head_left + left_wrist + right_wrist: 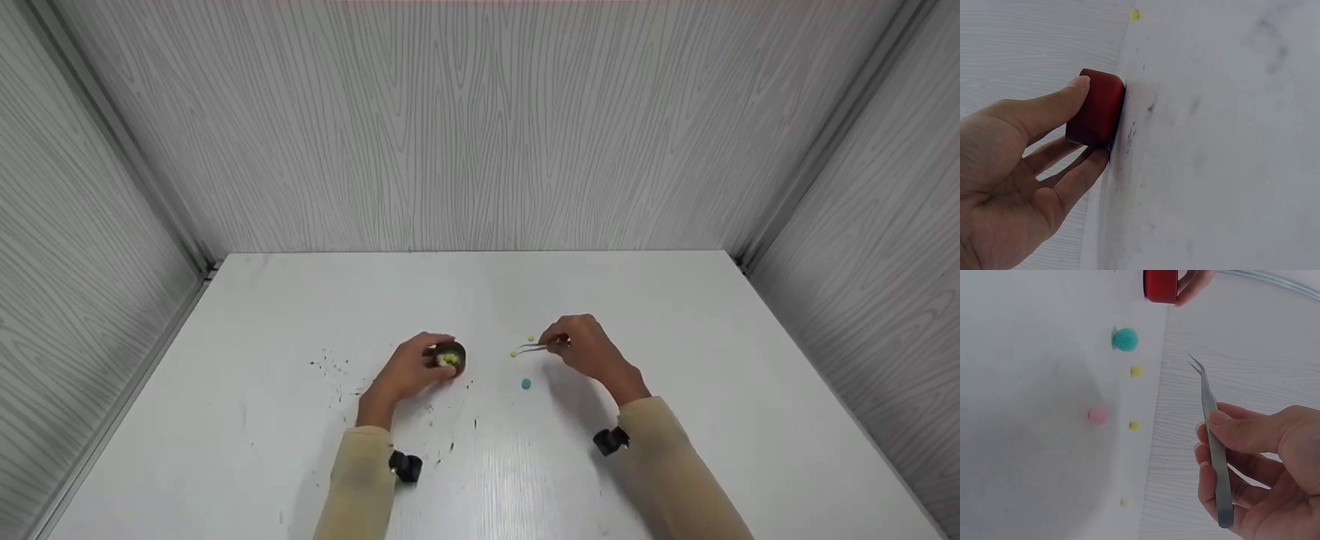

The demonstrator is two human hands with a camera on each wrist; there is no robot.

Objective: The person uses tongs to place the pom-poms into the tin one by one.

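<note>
Slim metal tweezers, bent tips apart, are pinched in R hand. Smooth, rounded red cup is clamped by L hand on white table, w/ small yellow balls held inside; 2 loose balls are seen nr tweezer tips. Fuzzy teal ball is seen btwn hands.

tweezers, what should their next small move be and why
I'd probably lower the tweezers onto the nearest yellow ball: they stand open over the table with nothing gripped, and the cup already holds yellow balls.
</note>
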